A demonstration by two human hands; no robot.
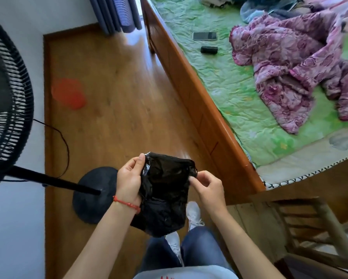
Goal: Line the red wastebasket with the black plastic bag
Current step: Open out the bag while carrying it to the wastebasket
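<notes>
- Left hand point(128, 179) grips the left edge of the bag point(165, 194): thumb up along the top corner, fingers curled behind the plastic.
- Right hand point(206, 186) pinches the bag's right top corner between thumb and forefinger; other fingers curled in loosely.
- One black bag, crumpled and still mostly folded, held up between both hands in front of the body, above the floor point(112, 97). Lower part hangs down over the legs.
- Red bracelet point(126, 204) on the left wrist, one.
- One red wastebasket point(68, 95), blurred, on the floor by the left wall, well apart from the bag and hands. Whether anything is in it can't be told.
- One standing fan point(6, 109) at left; its pole slants down to a round black base point(94, 194) just left of the left hand. One black cord point(65, 141) loops along the floor.
- Bed point(201, 109) at right with wooden side rail and green sheet.
- On the sheet: one phone point(205, 36), one small black roll point(209, 49) just below it, one rumpled purple blanket point(294, 73) to their right.
- One wooden chair point(302, 228) lower right.
- Two white shoes point(193, 214) and blue jeans visible below the bag.
- Curtain point(116, 13) at top, by the bed end.
</notes>
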